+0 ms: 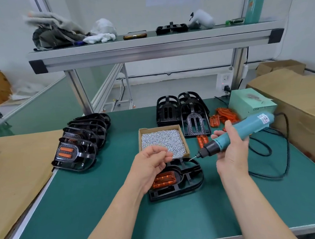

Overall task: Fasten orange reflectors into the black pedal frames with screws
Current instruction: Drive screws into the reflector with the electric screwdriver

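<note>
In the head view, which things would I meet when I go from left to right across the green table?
brown paper sheet → row of finished pedals → box of screws → pile of loose orange reflectors → pale green box → brown cardboard boxes

Left part of pedal frame and reflector behind left hand

One wide-angle camera rides on my head, facing forward and down at the green bench. My left grip and right grip sit close, mid-frame, forearms entering from below; the shelf crosses the upper frame, farther off.
</note>
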Tool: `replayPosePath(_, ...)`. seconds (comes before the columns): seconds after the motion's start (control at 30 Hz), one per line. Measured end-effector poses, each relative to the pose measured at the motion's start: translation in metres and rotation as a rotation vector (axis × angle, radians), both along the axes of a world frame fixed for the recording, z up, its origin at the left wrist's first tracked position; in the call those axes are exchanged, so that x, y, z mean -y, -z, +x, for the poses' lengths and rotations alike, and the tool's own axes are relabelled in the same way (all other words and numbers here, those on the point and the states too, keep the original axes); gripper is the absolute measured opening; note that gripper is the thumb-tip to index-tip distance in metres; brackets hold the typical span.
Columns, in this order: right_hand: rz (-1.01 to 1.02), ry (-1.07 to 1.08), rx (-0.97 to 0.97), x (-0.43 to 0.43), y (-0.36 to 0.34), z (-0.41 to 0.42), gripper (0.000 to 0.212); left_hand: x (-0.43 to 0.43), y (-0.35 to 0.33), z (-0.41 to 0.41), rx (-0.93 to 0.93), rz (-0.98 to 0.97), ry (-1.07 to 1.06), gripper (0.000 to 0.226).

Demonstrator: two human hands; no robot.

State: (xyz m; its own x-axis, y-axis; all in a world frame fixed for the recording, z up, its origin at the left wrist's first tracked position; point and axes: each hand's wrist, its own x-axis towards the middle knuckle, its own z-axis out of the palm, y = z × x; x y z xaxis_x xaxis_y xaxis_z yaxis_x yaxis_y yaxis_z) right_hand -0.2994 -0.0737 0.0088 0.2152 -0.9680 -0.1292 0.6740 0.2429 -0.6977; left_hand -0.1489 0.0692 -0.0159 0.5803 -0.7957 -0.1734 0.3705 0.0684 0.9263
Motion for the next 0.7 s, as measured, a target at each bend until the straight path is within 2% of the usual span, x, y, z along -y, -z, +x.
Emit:
replayPosePath(0.13,-0.050,-0.128,0.137,-0.006,-0.009,-0.001,0.019,-0.002,0.005,-0.008,-0.052,0.029,-0.030,0.008)
replayPosePath(0.23,-0.093,-0.154,0.124,-0.010,-0.014,0.004,0.008,-0.004,0.008,-0.015,-0.175,-0.014,-0.024,0.010)
replayPosePath(0.33,-0.044,-0.158,0.138,-0.013,-0.020,0.010,0.018,-0.005,0.009,-0.022,-0.278,-0.037,-0.004,0.015)
replayPosePath(0.4,-0.014,-0.158,0.155,-0.013,-0.025,0.014,0.017,-0.005,0.010,-0.026,-0.316,-0.042,-0.007,0.018)
replayPosePath(0.5,0.023,-0.124,0.144,-0.014,-0.029,0.019,0.025,-0.006,0.010,-0.029,-0.370,-0.054,-0.021,0.017)
replayPosePath(0.7,-0.032,0.041,0.068,-0.021,-0.031,0.030,0.020,-0.007,0.008,-0.034,-0.455,-0.087,-0.033,0.020)
